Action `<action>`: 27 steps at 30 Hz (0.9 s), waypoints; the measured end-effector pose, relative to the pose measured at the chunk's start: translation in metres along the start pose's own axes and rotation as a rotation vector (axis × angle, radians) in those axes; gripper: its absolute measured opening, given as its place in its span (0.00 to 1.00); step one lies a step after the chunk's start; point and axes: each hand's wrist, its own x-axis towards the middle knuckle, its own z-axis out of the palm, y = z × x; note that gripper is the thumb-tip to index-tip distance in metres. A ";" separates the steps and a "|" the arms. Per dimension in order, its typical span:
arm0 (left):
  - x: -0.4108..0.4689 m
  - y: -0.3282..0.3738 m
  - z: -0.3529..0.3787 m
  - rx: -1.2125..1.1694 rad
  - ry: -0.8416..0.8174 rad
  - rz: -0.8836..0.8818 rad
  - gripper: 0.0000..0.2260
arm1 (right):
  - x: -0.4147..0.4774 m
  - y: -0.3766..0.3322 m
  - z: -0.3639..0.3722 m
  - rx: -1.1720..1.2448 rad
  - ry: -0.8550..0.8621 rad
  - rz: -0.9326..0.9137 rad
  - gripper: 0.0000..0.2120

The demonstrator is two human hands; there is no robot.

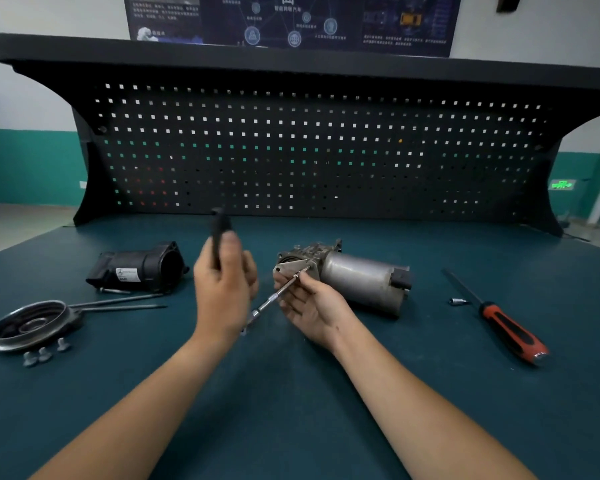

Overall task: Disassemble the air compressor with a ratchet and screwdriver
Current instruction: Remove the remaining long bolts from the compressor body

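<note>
The air compressor (357,278), a grey metal motor body with a flanged head, lies on its side at the middle of the bench. My left hand (222,289) grips the black ratchet handle (219,233), which points up and away. A long extension bar (278,296) runs from the ratchet head to a bolt on the compressor's flange. My right hand (309,306) pinches that bar near its tip with palm up. A red and black screwdriver (499,320) lies to the right on the bench.
A black plastic housing (139,268) lies at the left, with two long bolts (118,303) before it. A round metal cover (32,323) and three loose bolts (44,353) sit at the near left. A small socket (456,301) lies by the screwdriver. A pegboard (309,150) backs the bench.
</note>
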 end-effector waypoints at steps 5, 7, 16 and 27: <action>-0.019 -0.009 -0.007 0.631 -0.782 0.521 0.06 | -0.019 -0.007 0.000 -0.022 0.029 -0.057 0.18; -0.022 -0.007 -0.001 0.568 -0.693 0.474 0.07 | -0.017 -0.005 -0.002 -0.016 -0.018 -0.063 0.13; 0.015 -0.003 -0.010 -0.375 0.353 -0.469 0.19 | 0.003 0.003 -0.007 0.033 -0.126 0.008 0.16; -0.022 -0.011 -0.007 0.612 -0.729 0.609 0.07 | -0.002 0.005 0.004 0.079 -0.063 -0.049 0.13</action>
